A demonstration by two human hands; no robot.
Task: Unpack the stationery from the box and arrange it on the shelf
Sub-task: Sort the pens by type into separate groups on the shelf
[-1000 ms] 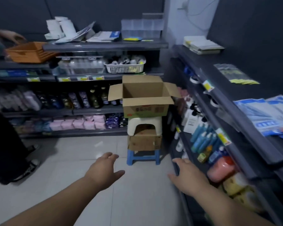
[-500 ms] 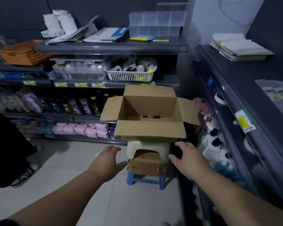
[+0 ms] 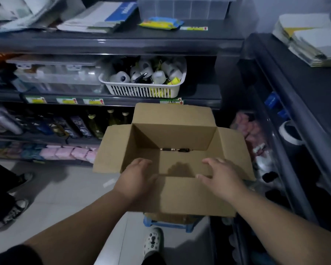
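A: Both hands have come up since half a second back. They were down by the stool then, and now they're over the near rim of the box [image 3: 180, 196].

B: Holding anything?

A: No. The left hand [image 3: 137, 176] has its fingers straight out over the near-left corner. The right hand [image 3: 221, 176] is spread and loose, thumb at the near edge (touching it or just above, I can't tell). Neither has hold of anything.

B: How does the box sit?

A: Mouth up, long axis running left to right, on a blue stool [image 3: 166, 224]. It has four flaps, all folded out. The far one stands up in front of the label strip of the front shelf [image 3: 201, 93], and the near one slopes toward the person.

B: What's inside?

A: Two small dark pieces [image 3: 183, 150], too blurred to name. They lie end to end along the foot of the far wall, pointing left and right like the box itself. Cardboard floor shows between them and the hands.

B: Room around it?

A: The right flap reaches nearly to the right-hand shelf [image 3: 304, 83]. Leftward there's tiled floor [image 3: 65, 188] as far as a bystander's two sneakers [image 3: 15, 209]. One white basket [image 3: 141, 90] sits on the front shelf, behind the far flap
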